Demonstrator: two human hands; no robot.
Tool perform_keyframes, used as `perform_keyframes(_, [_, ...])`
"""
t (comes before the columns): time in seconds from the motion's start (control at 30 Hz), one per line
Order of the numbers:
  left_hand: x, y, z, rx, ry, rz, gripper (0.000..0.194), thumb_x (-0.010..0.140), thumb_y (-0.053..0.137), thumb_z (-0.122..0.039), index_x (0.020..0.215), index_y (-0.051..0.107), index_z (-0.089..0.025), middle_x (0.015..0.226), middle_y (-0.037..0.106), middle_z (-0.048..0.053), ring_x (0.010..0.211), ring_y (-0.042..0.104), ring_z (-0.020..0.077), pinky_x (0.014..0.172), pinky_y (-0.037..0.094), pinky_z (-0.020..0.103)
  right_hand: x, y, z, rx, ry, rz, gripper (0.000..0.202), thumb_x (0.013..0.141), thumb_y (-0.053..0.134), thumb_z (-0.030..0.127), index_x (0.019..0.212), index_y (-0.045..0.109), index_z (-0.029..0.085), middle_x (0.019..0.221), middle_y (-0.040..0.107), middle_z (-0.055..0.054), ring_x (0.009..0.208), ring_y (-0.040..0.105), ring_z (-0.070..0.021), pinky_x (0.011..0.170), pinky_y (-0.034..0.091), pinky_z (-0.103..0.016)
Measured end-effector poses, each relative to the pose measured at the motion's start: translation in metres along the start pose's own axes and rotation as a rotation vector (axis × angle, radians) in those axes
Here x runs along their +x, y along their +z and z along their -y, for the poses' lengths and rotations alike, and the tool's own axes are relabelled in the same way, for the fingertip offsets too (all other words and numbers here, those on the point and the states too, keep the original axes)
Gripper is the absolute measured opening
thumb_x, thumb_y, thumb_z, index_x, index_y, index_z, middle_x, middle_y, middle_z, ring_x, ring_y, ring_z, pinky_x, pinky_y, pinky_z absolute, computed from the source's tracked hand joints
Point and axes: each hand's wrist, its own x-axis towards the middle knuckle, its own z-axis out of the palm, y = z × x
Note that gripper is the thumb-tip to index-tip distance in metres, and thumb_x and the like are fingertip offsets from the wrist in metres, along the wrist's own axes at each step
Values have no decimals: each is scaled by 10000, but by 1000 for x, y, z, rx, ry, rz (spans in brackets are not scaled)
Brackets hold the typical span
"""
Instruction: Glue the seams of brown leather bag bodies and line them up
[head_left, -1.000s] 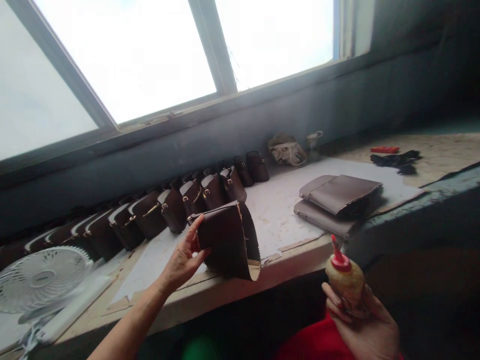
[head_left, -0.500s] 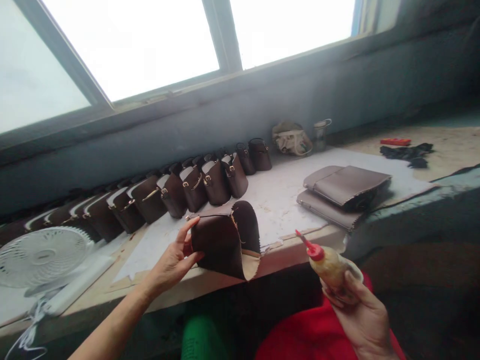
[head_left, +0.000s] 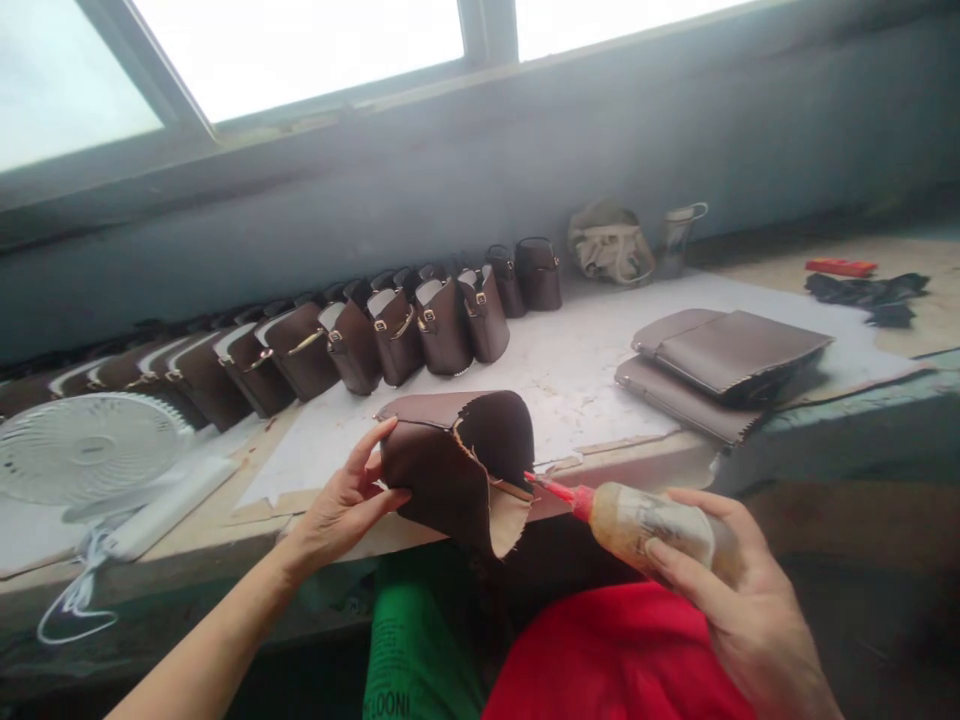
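My left hand [head_left: 345,505] pinches the closed end of a dark brown leather bag piece [head_left: 439,480] at the bench's front edge. Its open, zigzag-cut end faces right, showing a black inside and a pale tan flap. In my right hand [head_left: 735,580] lies a squeeze glue bottle [head_left: 652,525], yellowish and half see-through, with a red cap and a thin red nozzle. The nozzle points left, its tip at the bag's open edge; whether they touch I cannot tell. My fingers wrap the bottle's body.
Rows of brown bags [head_left: 442,325] stand at the back left, behind a white fan [head_left: 94,450]. Flat brown pieces [head_left: 739,350] are stacked at the right. Beyond them are a cloth bag [head_left: 611,245], a lidded cup [head_left: 677,240], a red box [head_left: 840,267] and black cloth [head_left: 870,292].
My right hand has tipped the bottle from upward-slanting to nearly level and brought its nozzle left to the bag's opening. The bag's open end has turned slightly. The view has tilted down.
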Motion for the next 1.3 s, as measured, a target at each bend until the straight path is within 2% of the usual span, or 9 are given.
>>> perform_keyframes(0.1, [-4, 2, 1, 8, 16, -8, 971, 784, 898, -365, 1613, 396, -326, 1230, 783, 97, 976, 788, 251, 832, 672, 336, 3, -4, 1, -123, 27, 4, 670, 720, 947, 612, 1243, 698, 274, 1039, 781, -57, 859, 756, -257, 722, 659, -293])
perform_keyframes(0.23, [-2, 4, -4, -9, 16, 23, 979, 788, 881, -337, 1631, 384, -319, 1114, 797, 75, 1013, 795, 271, 846, 661, 321, 20, -1, 11, -174, -78, 1, 561, 765, 916, 569, 1202, 700, 291, 1086, 767, -44, 902, 741, -242, 789, 638, -296])
perform_keyframes(0.37, [20, 1, -19, -59, -75, 138, 1106, 744, 895, -342, 1689, 322, -309, 1080, 813, 89, 962, 801, 298, 792, 653, 345, 51, 8, 22, -197, -250, 58, 498, 752, 920, 527, 1143, 719, 292, 1135, 736, -47, 931, 721, -255, 832, 620, -349])
perform_keyframes(0.5, [51, -12, -49, -100, -168, 214, 1153, 640, 920, -287, 1666, 395, -308, 1084, 817, 104, 929, 807, 328, 723, 641, 357, 73, 9, 29, -291, -276, 93, 506, 755, 911, 535, 1158, 721, 293, 1129, 730, -44, 937, 700, -265, 858, 583, -389])
perform_keyframes(0.67, [78, -31, -84, 10, -210, 194, 1078, 513, 901, -163, 1541, 596, -273, 939, 802, 71, 768, 786, 309, 635, 621, 349, 64, 5, 30, -209, -197, 103, 540, 739, 941, 516, 1172, 713, 289, 1061, 755, -41, 894, 717, -248, 826, 610, -359])
perform_keyframes(0.8, [79, -30, -83, 127, -244, 187, 820, 474, 904, -157, 1276, 782, -273, 821, 764, 14, 675, 753, 248, 600, 612, 303, 50, 6, 20, -70, -105, 106, 588, 699, 989, 511, 1171, 719, 286, 1115, 776, -39, 927, 736, -226, 810, 616, -293])
perform_keyframes(0.9, [73, -27, -78, 78, -259, 221, 871, 521, 914, -187, 1369, 731, -268, 873, 786, 50, 750, 785, 291, 638, 635, 341, 41, 6, 13, -5, -41, 128, 584, 705, 1000, 494, 1176, 723, 287, 1075, 784, -22, 908, 731, -205, 790, 612, -258])
perform_keyframes(1.13, [85, -37, -105, -33, -30, 158, 1067, 582, 983, -245, 1547, 528, -253, 988, 816, 68, 858, 805, 295, 752, 661, 375, 36, -1, 2, 99, -27, 31, 610, 694, 1013, 482, 1193, 724, 282, 1065, 788, -38, 892, 726, -206, 777, 617, -257])
perform_keyframes(1.3, [97, -18, -96, -7, 139, 211, 1036, 663, 952, -205, 1578, 471, -260, 952, 786, 22, 898, 784, 255, 825, 645, 365, 45, -12, -15, 73, -64, -38, 678, 640, 1029, 485, 1205, 722, 270, 1100, 790, -51, 892, 744, -209, 748, 635, -251])
